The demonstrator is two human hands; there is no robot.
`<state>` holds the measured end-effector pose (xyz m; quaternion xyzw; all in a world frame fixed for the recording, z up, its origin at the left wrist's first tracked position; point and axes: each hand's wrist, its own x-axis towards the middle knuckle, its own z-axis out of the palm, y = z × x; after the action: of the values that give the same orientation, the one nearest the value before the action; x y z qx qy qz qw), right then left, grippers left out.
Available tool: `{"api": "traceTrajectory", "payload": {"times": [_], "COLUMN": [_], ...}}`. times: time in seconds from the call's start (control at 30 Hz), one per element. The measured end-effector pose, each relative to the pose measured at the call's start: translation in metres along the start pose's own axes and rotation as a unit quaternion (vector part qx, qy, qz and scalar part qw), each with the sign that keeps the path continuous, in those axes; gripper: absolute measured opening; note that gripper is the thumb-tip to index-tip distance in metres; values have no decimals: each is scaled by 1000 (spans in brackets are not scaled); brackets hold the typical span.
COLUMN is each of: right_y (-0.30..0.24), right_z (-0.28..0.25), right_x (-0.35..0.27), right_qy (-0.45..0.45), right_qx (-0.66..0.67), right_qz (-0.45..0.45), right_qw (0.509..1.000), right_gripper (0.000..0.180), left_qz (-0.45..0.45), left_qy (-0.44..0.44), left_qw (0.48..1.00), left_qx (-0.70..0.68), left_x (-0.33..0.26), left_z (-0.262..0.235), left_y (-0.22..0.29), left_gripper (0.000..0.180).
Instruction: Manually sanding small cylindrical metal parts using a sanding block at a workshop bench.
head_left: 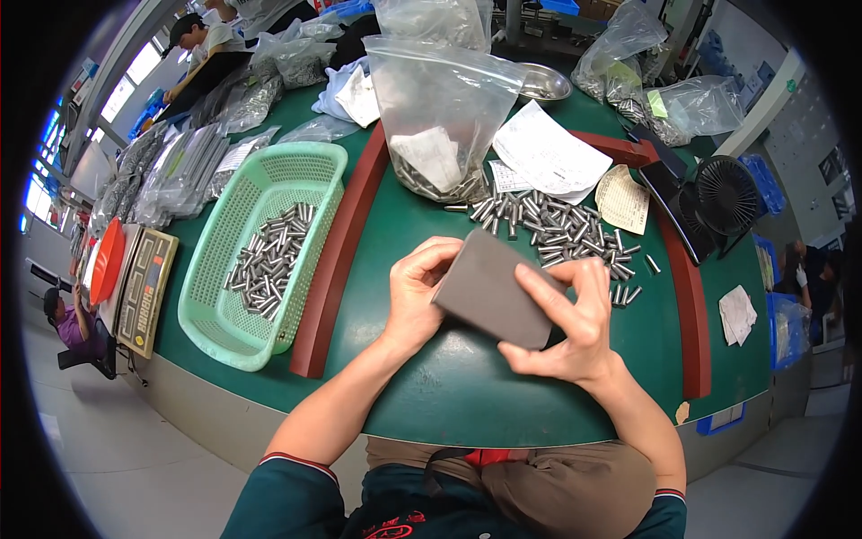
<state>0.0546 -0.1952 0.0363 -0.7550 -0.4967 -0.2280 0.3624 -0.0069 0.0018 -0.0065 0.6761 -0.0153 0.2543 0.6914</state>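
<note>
Both my hands hold a flat dark grey rectangular pad (489, 287) tilted above the green table (431, 386). My left hand (415, 292) grips its left edge with thumb and fingers. My right hand (575, 323) pinches its right side and lower corner. Just beyond the pad lies a loose pile of small silver metal cylinders (557, 229) on the table.
A mint green plastic basket (310, 175) at the left holds more cylinders. A clear bag (444, 108) with cylinders and a paper slip stands behind the pile. Paper sheets (549, 157), a black fan (723, 198), a red-brown border strip (337, 260), a scale (144, 287) and other people surround.
</note>
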Motion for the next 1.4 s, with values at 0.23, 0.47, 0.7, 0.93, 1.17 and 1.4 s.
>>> {"api": "traceTrajectory", "payload": {"times": [0.23,0.47,0.7,0.93,1.17,1.4], "right_y": [7,36,30,11,35,17], "right_z": [0,-3,-2,-3,-6,3], "right_x": [-1,-5,-5,0,-2,-3], "right_qy": [53,71,79,45,61,27], "right_qx": [-24,-116,-49,-8,-160,-32], "right_qz": [35,168,195,25,113,23], "right_qw": [998,976,976,999,979,999], "right_gripper": [72,58,58,66,62,67], "left_qz": [-40,3,-16,-13,-23,-168], "left_qy": [35,13,10,8,-28,-7], "left_qw": [999,1000,1000,1000,999,981], "left_qx": [-2,20,2,-3,37,-95], "left_x": [1,2,1,1,1,-3], "left_z": [5,6,6,3,7,9], "left_y": [5,6,9,3,12,12], "left_gripper": [13,16,14,17,20,19]}}
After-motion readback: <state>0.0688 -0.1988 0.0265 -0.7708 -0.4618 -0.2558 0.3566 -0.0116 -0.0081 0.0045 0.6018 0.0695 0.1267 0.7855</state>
